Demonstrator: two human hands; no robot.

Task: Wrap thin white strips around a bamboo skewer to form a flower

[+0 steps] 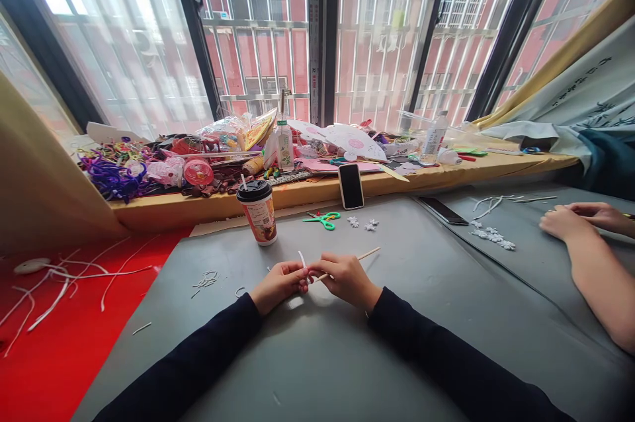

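Left hand (278,284): strip (302,258); right hand (347,278): stick (370,254)

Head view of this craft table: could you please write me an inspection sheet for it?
Surface: grey sheet, red sheet at left.
Job's things: white strip and wooden stick, held just above the grey sheet.
Clutter: lidded cup, green scissors, leaning phone, paper flowers, strip offcuts.
Grippers: left hand shut on white strip; right hand shut on wooden stick.
Cables: nothing seen.
Surroundings: crowded sill, barred window, another person's hands at right.

one stick (368,254), one cup (258,213), two phones (351,185) (443,211), one scissors (323,218).
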